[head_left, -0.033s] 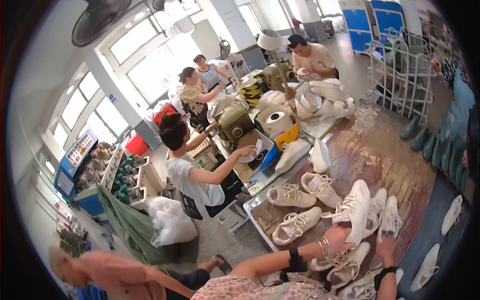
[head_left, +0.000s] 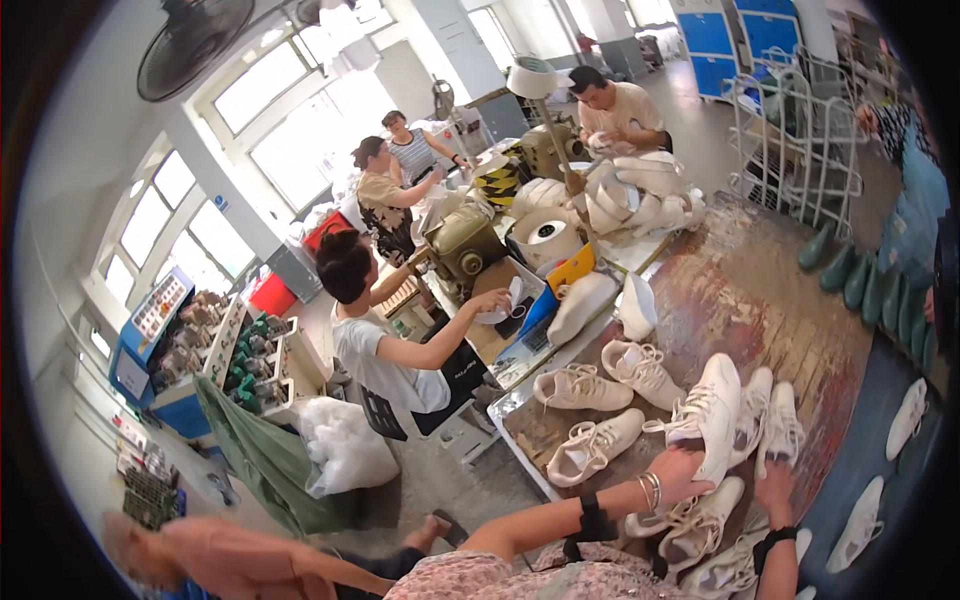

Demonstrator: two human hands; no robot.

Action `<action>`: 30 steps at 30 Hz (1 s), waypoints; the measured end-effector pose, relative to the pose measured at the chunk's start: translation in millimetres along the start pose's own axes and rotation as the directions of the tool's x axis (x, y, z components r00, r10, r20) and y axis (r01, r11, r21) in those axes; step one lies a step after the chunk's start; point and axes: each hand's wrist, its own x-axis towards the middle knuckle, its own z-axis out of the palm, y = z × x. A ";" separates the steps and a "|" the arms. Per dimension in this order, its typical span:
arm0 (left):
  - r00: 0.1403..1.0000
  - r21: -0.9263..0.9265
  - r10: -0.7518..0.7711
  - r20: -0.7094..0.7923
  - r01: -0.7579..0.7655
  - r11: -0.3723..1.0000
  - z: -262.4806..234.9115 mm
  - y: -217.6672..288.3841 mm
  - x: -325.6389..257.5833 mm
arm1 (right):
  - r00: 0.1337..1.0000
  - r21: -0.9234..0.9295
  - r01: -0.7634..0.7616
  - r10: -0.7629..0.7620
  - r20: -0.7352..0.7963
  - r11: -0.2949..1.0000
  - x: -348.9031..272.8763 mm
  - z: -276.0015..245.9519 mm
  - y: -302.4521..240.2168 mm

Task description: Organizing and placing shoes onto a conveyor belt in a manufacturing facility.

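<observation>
My left hand point(head_left: 680, 474) grips a white lace-up sneaker point(head_left: 712, 402) by its heel end, toe tilted up and away from me. Closed round the heel of another white sneaker point(head_left: 783, 432) is my right hand point(head_left: 774, 484), its fingertips partly hidden. A third sneaker point(head_left: 752, 415) stands between these two, partly covered by the lifted one. Under my wrists lie several more laced sneakers point(head_left: 704, 525). To the left of my left hand, three pale sneakers point(head_left: 596, 447) rest on the worn table point(head_left: 770, 290).
Along the right, white shoes point(head_left: 857, 525) and green shoe lasts point(head_left: 862, 287) line a blue-grey surface. Across the table, a seated worker point(head_left: 390, 340) sits by a green machine point(head_left: 465, 245) and piled white shoe parts point(head_left: 640, 195). A person in pink point(head_left: 240, 555) passes at lower left.
The view has shifted very slightly, and the person at lower left has moved a little to the right. Both my hands keep their hold on the same sneakers.
</observation>
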 end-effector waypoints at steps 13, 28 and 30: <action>0.884 0.174 0.392 0.256 -0.441 0.880 75.7 95.2 31.7 | 0.937 0.920 -0.269 0.143 0.318 -0.284 -103.5 -137.3 -70.2; 0.935 0.082 0.349 0.056 -0.353 0.932 82.2 34.7 14.3 | 0.761 0.887 -0.449 0.473 0.445 -0.112 -104.6 -77.3 154.0; 0.978 0.094 0.192 0.083 -0.199 0.976 70.2 10.1 -1.9 | 0.814 0.892 -0.440 0.373 0.444 -0.102 -63.9 -74.1 141.0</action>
